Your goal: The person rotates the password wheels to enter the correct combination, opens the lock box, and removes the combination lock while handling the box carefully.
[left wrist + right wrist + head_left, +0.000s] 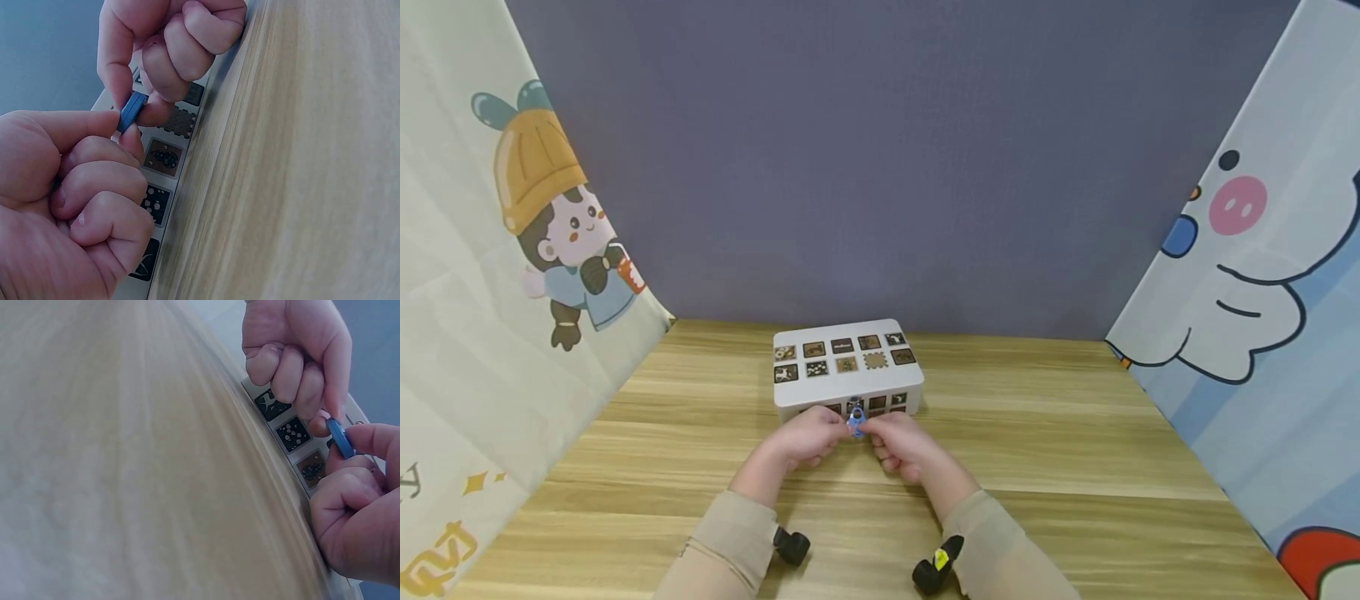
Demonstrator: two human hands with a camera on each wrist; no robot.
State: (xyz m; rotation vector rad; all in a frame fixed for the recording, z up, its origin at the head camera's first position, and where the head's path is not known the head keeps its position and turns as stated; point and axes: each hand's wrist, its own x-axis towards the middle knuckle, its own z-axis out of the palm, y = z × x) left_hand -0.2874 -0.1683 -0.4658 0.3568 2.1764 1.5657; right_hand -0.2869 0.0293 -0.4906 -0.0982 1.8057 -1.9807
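Fingers [109, 181] curled, the left hand [808, 435] and right hand [906, 443] both pinch a small blue padlock [856, 425], low in the middle of the head view. Just behind it I see a white box [850, 385] on the wooden table [1037, 433]

On the pale sheet [460, 250] at the left, near the edge of the head view, we can read one dark letter [411, 482], a "y", cut off by the frame. Below it on the same sheet we see large gold lettering [439, 560], tilted and partly cut off, and we cannot tell which letters it spells. The white box [820, 390] carries small square picture labels [876, 361] on its lid and front; we can make out no words on them. Any lettering on the blue padlock [856, 427] is too small for us to read.
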